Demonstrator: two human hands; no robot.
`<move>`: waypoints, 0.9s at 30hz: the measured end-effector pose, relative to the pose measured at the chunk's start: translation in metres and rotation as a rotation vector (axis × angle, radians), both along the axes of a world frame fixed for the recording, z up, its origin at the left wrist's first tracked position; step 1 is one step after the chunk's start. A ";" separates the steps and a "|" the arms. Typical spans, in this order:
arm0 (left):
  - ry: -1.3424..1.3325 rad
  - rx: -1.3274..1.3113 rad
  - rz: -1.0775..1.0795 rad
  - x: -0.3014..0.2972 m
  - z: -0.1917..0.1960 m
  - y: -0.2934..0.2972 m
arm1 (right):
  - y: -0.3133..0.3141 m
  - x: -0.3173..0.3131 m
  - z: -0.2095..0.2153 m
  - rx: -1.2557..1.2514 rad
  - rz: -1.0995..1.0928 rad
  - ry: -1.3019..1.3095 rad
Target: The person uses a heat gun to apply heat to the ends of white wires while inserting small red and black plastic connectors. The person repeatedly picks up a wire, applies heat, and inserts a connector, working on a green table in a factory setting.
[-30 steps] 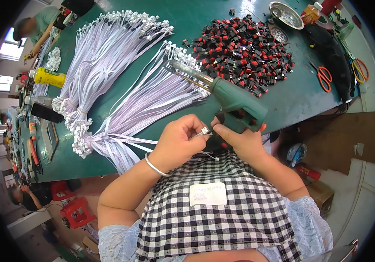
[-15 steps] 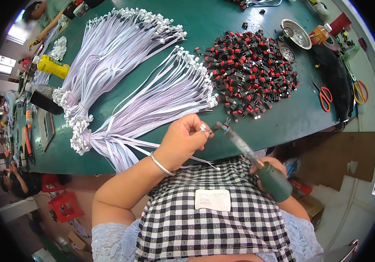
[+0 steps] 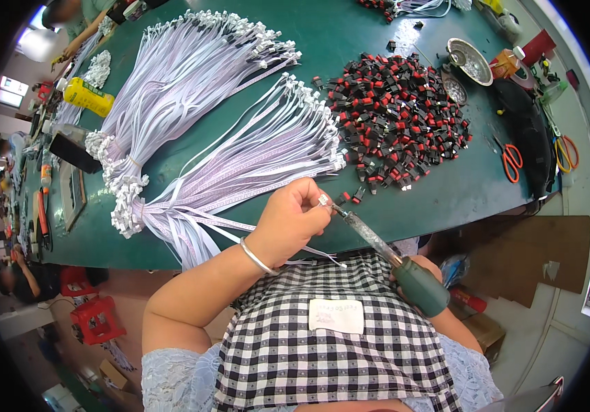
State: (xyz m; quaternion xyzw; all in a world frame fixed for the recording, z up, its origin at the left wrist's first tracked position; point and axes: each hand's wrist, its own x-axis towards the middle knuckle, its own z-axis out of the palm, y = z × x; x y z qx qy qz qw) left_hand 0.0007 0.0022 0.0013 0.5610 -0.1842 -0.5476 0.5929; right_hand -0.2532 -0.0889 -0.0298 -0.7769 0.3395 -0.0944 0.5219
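My left hand (image 3: pixel 292 216) pinches a small white connector (image 3: pixel 324 200) between thumb and fingertips, its wrist wearing a silver bangle. White leads (image 3: pixel 229 228) run beneath that wrist from a tied bundle of flat white ribbon cables (image 3: pixel 240 161). A soldering iron (image 3: pixel 427 291) with a thick green handle and mottled metal barrel is gripped by my right hand (image 3: pixel 427 264), mostly hidden behind the handle. Its thin dark tip is at the connector; whether it touches, I cannot tell. Two black-and-red switch-like parts (image 3: pixel 358 195) lie just past the tip.
A heap of black-and-red parts (image 3: pixel 405 123) covers the right of the green table (image 3: pixel 171 257). A larger cable bundle (image 3: pixel 164 89), a yellow bottle (image 3: pixel 88 97) and a black phone (image 3: pixel 73 154) are leftward. Metal bowls (image 3: pixel 471 63) and orange-handled scissors (image 3: pixel 512 163) sit far right. Other people work at left.
The iron has moved left and slightly down, bringing its tip from beside the loose black-and-red parts to the white connector. My left hand stays nearly where it was.
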 end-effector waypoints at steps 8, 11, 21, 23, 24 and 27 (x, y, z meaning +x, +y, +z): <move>-0.040 0.064 -0.012 -0.001 -0.004 -0.001 | 0.000 0.003 0.010 -0.181 0.185 0.387; -0.059 0.088 -0.034 0.001 -0.001 -0.002 | 0.000 -0.012 -0.014 0.013 0.010 0.065; -0.038 0.024 -0.109 -0.005 0.007 0.007 | -0.008 0.077 0.026 0.267 -0.062 -0.349; -0.021 0.016 -0.148 -0.005 0.010 0.010 | 0.001 0.095 0.026 0.337 -0.118 -0.436; -0.016 0.008 -0.166 -0.004 0.011 0.011 | 0.004 0.102 0.026 0.369 -0.144 -0.482; 0.008 0.058 -0.154 -0.003 0.013 0.012 | 0.006 0.102 0.022 0.333 -0.166 -0.452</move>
